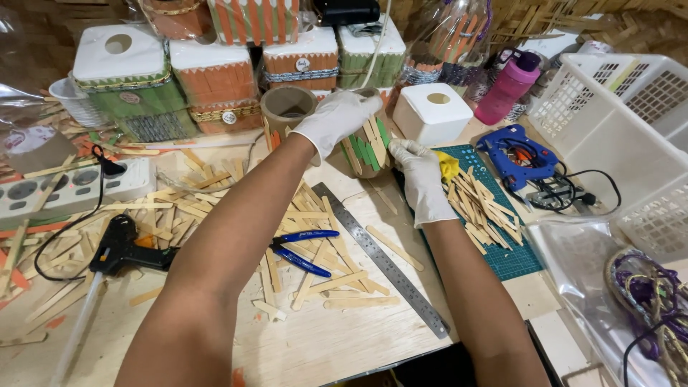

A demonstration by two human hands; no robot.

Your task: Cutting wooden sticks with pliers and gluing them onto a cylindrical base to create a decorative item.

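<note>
Left hand (335,118) wraps over stick-covered tube (367,147) at frame centre top; right hand (421,179) closed on yellow cloth (448,165), touching tube

It was a craft workshop; the desk (337,344) was strewn with wooden sticks (315,251); glue guns (125,247), a steel ruler (387,261) and stacked finished boxes (215,72) lay about.

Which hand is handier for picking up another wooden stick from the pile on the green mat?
Probably the right hand: it sits at the edge of the stick pile on the green mat. The left hand is wrapped over the stick-covered container, steadying it.
</note>
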